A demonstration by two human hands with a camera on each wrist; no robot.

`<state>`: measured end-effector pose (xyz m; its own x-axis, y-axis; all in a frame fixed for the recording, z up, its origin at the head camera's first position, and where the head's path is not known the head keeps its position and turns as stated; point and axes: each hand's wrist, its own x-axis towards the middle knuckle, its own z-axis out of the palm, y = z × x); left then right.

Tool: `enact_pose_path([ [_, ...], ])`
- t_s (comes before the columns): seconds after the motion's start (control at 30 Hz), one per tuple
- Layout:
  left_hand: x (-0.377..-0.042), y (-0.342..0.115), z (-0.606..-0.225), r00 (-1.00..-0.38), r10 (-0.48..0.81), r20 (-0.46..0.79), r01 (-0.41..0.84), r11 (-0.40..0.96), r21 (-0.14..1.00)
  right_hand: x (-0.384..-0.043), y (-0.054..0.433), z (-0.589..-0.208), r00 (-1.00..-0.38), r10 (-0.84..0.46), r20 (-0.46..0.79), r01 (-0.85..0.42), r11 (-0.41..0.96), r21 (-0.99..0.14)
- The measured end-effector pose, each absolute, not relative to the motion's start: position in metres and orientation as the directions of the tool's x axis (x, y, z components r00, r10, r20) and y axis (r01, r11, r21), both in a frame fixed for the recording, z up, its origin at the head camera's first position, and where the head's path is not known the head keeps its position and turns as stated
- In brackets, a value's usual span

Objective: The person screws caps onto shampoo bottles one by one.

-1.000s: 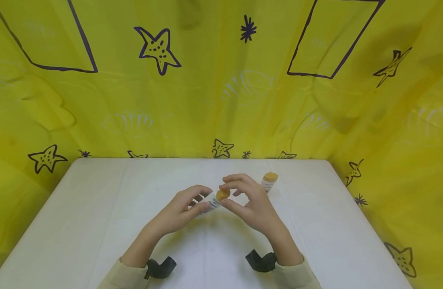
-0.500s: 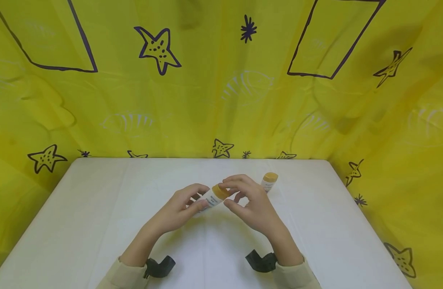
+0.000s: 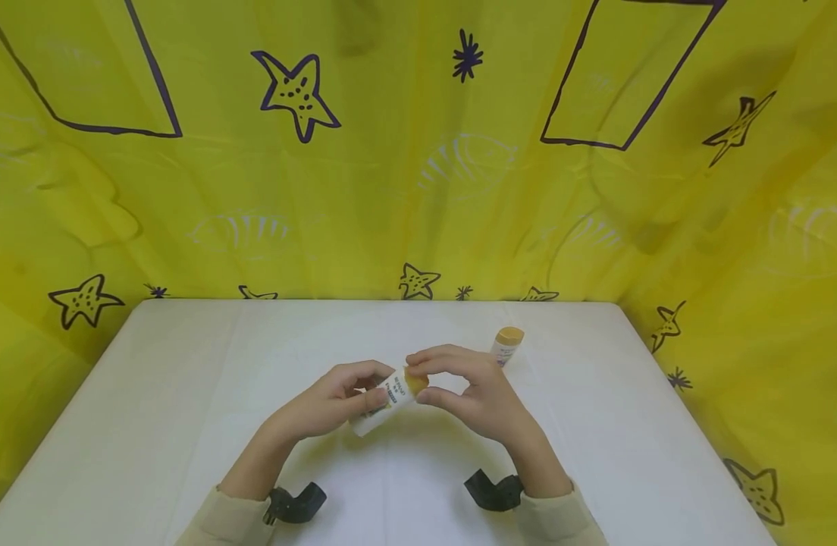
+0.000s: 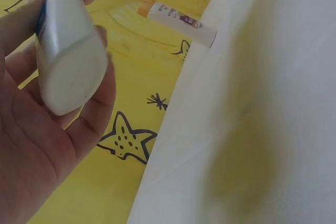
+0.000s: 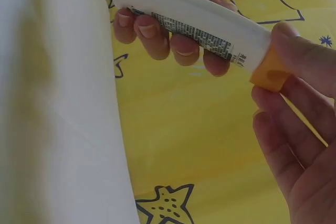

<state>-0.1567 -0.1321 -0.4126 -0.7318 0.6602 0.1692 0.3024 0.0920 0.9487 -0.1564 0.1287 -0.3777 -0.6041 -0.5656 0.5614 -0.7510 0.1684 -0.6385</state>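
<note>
My left hand (image 3: pixel 326 403) grips a flat white plastic bottle (image 3: pixel 396 387) round its printed body, above the middle of the table. The bottle is tilted, its orange cap (image 3: pixel 415 381) pointing up and to the right. With thumb and fingers my right hand (image 3: pixel 483 390) pinches that cap; in the right wrist view the thumb lies on one side of the orange cap (image 5: pixel 272 72) and fingertips touch the other. The left wrist view shows the bottle's white base (image 4: pixel 73 77) facing the camera. The cap is on the bottle's end.
A second white bottle (image 3: pixel 506 349) with an orange cap stands upright on the white table (image 3: pixel 207 379), behind my right hand. A yellow curtain (image 3: pixel 364 182) with starfish drawings hangs past the table's far edge. Dark wrist cameras (image 3: pixel 297 503) sit by both cuffs.
The held bottle has turned so more of its label and its lower end show. The right fingers have shifted slightly left and down over the cap. The second bottle stays in place.
</note>
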Motion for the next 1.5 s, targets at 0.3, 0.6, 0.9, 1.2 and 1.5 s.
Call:
enact_pose_path([
  [0.3,-0.150,-0.124,-0.409,-0.762,0.601,0.241,0.423,0.181,0.888,-0.155,0.121,-0.383,-0.589,-0.487,0.645,-0.788,0.171,-0.591],
  [0.6,-0.137,-0.112,-0.405,-0.807,0.450,0.382,0.584,0.511,0.631,-0.149,0.116,-0.387,-0.736,-0.394,0.551,-0.677,0.407,-0.613],
  [0.9,-0.136,-0.105,-0.406,-0.699,0.428,0.573,0.683,0.638,0.356,-0.147,0.111,-0.384,-0.812,-0.303,0.499,-0.583,0.444,-0.680],
  [1.2,-0.140,-0.106,-0.410,-0.763,0.408,0.501,0.637,0.602,0.480,-0.149,0.114,-0.384,-0.819,-0.343,0.459,-0.572,0.434,-0.696],
  [1.5,-0.144,-0.105,-0.414,-0.658,0.428,0.620,0.694,0.664,0.279,-0.154,0.108,-0.391,-0.823,-0.285,0.492,-0.568,0.373,-0.734],
])
